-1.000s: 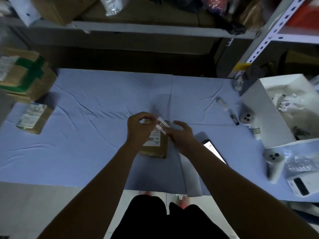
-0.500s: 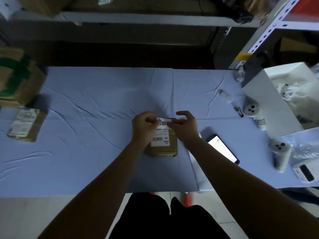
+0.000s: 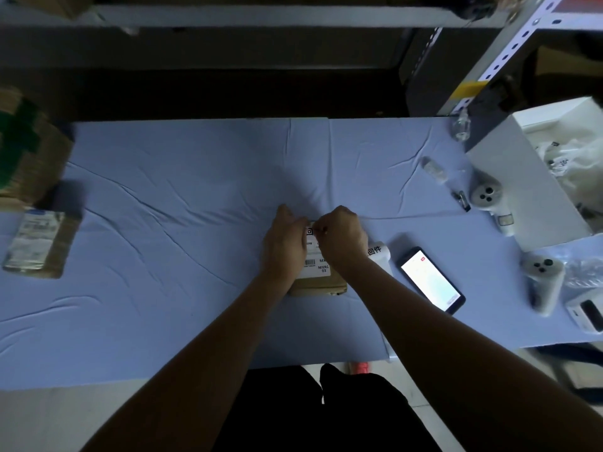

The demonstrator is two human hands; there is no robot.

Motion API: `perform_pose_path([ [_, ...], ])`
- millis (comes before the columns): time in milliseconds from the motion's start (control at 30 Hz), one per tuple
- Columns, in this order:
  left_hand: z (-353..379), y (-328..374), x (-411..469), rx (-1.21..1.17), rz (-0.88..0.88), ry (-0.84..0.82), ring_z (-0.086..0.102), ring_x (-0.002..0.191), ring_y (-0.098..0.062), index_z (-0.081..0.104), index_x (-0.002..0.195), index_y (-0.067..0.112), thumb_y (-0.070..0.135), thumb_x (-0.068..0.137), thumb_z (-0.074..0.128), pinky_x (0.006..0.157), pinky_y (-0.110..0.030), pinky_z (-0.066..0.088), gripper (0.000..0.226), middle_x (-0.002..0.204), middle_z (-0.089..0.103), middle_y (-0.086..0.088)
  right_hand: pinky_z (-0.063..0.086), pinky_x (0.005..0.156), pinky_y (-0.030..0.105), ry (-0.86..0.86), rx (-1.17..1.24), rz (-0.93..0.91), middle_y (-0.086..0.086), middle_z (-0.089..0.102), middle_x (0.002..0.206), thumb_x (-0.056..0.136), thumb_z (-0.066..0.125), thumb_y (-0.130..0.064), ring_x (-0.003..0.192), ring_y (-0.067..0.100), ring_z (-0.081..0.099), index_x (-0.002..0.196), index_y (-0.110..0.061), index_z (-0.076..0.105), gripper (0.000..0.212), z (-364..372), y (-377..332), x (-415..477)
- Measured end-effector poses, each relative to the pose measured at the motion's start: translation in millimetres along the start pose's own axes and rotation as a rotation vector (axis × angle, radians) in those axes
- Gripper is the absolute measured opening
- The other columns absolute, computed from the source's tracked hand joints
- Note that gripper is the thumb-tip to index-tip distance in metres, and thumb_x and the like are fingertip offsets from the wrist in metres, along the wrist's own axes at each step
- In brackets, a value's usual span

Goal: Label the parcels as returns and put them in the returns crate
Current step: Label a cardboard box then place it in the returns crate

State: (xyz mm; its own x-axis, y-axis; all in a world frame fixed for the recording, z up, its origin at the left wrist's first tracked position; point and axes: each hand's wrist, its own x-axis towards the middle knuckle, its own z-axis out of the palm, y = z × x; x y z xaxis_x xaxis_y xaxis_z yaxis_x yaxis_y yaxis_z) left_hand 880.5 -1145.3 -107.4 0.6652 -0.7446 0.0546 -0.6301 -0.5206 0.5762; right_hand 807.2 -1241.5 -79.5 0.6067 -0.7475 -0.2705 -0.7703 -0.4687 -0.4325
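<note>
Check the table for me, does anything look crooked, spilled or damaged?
Nothing looks spilled or damaged. The blue cloth is creased in long folds, and the phone lies slanted with its screen lit. The left hand and right hand pinch a label on the brown parcel.

I read this as a stockroom's packing station. A table point(image 3: 195, 177) under a blue cloth stands against metal shelving point(image 3: 499, 65) with perforated uprights. At the table's middle lies a brown parcel point(image 3: 318, 285) bearing a barcode slip, with a roll of labels point(image 3: 378, 252) just beside it. More boxes point(image 3: 36, 246) sit at the table's left end, and a white box point(image 3: 509, 190) of bagged goods at its right.
</note>
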Motion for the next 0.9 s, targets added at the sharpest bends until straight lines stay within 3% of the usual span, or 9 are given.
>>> perform_pose_path([
  [100, -6.1, -7.9, 3.1, 0.012, -0.043, -0.002, 0.052, 0.079, -0.027, 0.075, 0.091, 0.021, 0.016, 0.09, 0.06, 0.066, -0.035, 0.047, 0.015, 0.097, 0.041, -0.006, 0.046, 0.079, 0.035, 0.031, -0.162, -0.038, 0.0, 0.053, 0.105, 0.091, 0.069, -0.027, 0.095, 0.022, 0.052, 0.093, -0.029, 0.077, 0.009, -2.3, -1.3, -3.9],
  [167, -8.1, -16.4, 3.4, 0.008, -0.015, -0.004, 0.053, 0.085, -0.027, 0.076, 0.091, 0.023, 0.013, 0.087, 0.065, 0.069, -0.038, 0.05, 0.015, 0.097, 0.043, -0.006, 0.044, 0.089, 0.038, 0.045, -0.148, -0.02, -0.002, 0.051, 0.11, 0.088, 0.072, -0.034, 0.105, 0.021, 0.049, 0.101, -0.033, 0.076, 0.014, -1.6, 4.7, -5.9],
  [300, -8.9, -32.3, -2.4, -0.07, -0.044, 0.013, 0.062, 0.089, -0.029, 0.076, 0.102, 0.017, 0.023, 0.088, 0.071, 0.073, -0.041, 0.054, 0.016, 0.099, 0.058, -0.009, 0.043, 0.084, 0.035, 0.083, 0.137, 0.138, -0.003, 0.055, 0.119, 0.094, 0.062, -0.04, 0.109, 0.021, 0.055, 0.112, -0.032, 0.073, 0.023, 2.5, 23.1, -14.3],
  [400, -12.0, -31.8, -9.0, -0.275, -0.289, 0.04, 0.067, 0.083, -0.019, 0.07, 0.114, 0.01, 0.036, 0.086, 0.075, 0.074, -0.03, 0.053, 0.038, 0.092, 0.069, -0.004, 0.051, 0.088, 0.033, 0.11, 0.298, 0.231, 0.001, 0.064, 0.126, 0.097, 0.056, -0.044, 0.109, 0.023, 0.064, 0.131, -0.026, 0.061, 0.039, 5.2, 30.4, -23.2],
  [500, -12.5, -26.9, -17.8, -0.395, -0.539, -0.064, 0.068, 0.084, -0.013, 0.074, 0.105, 0.01, 0.033, 0.084, 0.076, 0.07, -0.019, 0.047, 0.031, 0.093, 0.074, -0.003, 0.044, 0.077, 0.009, 0.042, 0.3, 0.233, -0.002, 0.071, 0.116, 0.096, 0.056, -0.043, 0.103, 0.018, 0.068, 0.125, -0.018, 0.065, 0.039, 5.7, 33.1, -30.9],
  [633, -8.6, -20.0, -38.8, -0.506, -0.595, -0.077, 0.071, 0.081, -0.015, 0.079, 0.098, 0.012, 0.024, 0.09, 0.071, 0.058, -0.012, 0.048, 0.017, 0.087, 0.075, -0.001, 0.061, 0.075, 0.04, 0.01, 0.432, 0.172, 0.001, 0.075, 0.103, 0.092, 0.063, -0.034, 0.088, 0.018, 0.071, 0.114, -0.016, 0.071, 0.029, 9.3, 30.0, -42.1],
  [800, -41.9, -2.7, -73.7, -0.628, -0.613, 0.081, 0.067, 0.063, 0.004, 0.076, 0.105, 0.009, 0.013, 0.09, 0.07, 0.057, -0.012, 0.053, 0.017, 0.091, 0.075, -0.004, 0.062, 0.077, 0.041, -0.041, 0.518, 0.023, -0.005, 0.074, 0.105, 0.087, 0.064, -0.039, 0.089, 0.014, 0.072, 0.117, -0.024, 0.07, 0.034, 2.5, 10.4, -58.0],
  [900, -81.8, -3.9, -109.6, -0.69, -0.716, 0.201, 0.072, 0.072, -0.003, 0.075, 0.109, 0.016, 0.015, 0.091, 0.067, 0.064, -0.025, 0.061, 0.019, 0.093, 0.077, -0.001, 0.061, 0.079, 0.039, -0.135, 0.539, -0.099, -0.007, 0.075, 0.102, 0.088, 0.065, -0.041, 0.089, 0.012, 0.071, 0.113, -0.026, 0.072, 0.03, 3.1, -22.4, -77.7],
])
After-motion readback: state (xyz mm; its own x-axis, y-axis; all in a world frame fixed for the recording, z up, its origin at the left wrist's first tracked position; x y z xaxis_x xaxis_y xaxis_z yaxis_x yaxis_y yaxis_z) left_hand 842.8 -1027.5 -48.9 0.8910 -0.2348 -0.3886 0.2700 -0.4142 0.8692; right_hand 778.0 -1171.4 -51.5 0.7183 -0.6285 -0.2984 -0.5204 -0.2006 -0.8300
